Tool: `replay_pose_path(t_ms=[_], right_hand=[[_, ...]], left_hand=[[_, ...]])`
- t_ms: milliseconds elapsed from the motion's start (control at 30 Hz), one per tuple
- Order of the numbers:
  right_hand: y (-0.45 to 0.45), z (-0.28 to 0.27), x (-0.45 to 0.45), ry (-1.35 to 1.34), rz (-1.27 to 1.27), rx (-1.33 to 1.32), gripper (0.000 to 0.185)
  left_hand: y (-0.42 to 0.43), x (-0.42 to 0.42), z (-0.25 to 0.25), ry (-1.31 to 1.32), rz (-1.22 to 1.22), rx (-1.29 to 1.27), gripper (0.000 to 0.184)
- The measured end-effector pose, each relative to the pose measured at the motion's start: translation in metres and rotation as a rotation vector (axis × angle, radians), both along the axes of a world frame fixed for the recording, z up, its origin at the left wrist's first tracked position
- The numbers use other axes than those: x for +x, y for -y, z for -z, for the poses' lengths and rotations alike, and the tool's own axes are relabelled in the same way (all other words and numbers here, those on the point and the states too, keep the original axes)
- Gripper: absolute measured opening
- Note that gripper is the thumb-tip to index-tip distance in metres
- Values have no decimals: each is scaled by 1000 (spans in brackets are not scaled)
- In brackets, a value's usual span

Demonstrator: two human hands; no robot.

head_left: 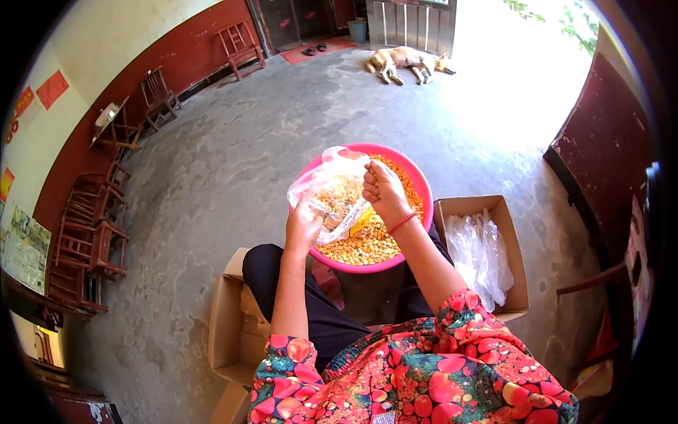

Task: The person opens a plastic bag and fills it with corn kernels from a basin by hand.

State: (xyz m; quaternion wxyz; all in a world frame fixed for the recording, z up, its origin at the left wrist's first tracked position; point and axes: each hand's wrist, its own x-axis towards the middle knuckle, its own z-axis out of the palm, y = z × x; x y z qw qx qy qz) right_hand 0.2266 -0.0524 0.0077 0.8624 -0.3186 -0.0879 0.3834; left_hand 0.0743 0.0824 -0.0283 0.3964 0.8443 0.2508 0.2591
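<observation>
A pink basin [422, 185] full of yellow corn kernels [367, 246] rests in front of my knees. Over its left part is a clear plastic bag [339, 168], with kernels showing in or through it. My left hand [305, 225] is closed on the bag's lower left edge. My right hand [383, 189], with a red bracelet at the wrist, has its fingers curled together at the bag's upper right edge, above the kernels. The film there is thin, and the fingertips' hold on it is hard to make out.
At the right, a cardboard box [520, 272] holds clear plastic bags [482, 256]. An open cardboard box [224, 328] stands by my left leg. A dog [406, 62] lies near the doorway. Wooden chairs [88, 244] line the left wall.
</observation>
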Motion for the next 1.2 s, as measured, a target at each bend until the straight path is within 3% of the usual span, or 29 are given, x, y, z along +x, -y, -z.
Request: replay_pose_path(t_ms=[233,333,400,433,500,700,767,833,933,1033,1100,1167,1200], right_hand=[[-33,3,-24,202,-6,-156,14],[-48,43,-19,398,-26,-353,13],[-52,70,-21,1112,128,-487,12],[-48,73,-24,1112,126,-488,12],[-36,72,-29,1363,136,-683,17],[-20,50,-25,1439,226,-631,34],[-18,51,-13,1584,433,-732,44],[-11,51,-4,1508,267,-881,57],[-5,66,8,1498,203,-941,60],[1,73,13,1502,132,-1025,52],[4,77,16,1297,197,-842,36],[1,83,22,1086,454,-576,16],[5,78,22,987,440,-599,14]], left_hand=[[-4,0,11,63,14,-83,56],[-7,-1,15,14,-6,-49,53],[-7,0,16,-6,4,-117,52],[-8,0,17,-6,2,-118,52],[-9,1,17,9,28,-19,52],[-4,-1,5,27,-43,-80,49],[-3,-4,-5,23,-42,-133,49],[-5,-5,-4,18,-37,-186,49],[-13,0,12,31,-55,-133,49],[-13,1,17,6,-57,-144,50],[-10,0,11,33,-77,-95,52],[-5,-2,0,26,-77,-107,52],[-3,-3,-4,20,-76,-118,52]])
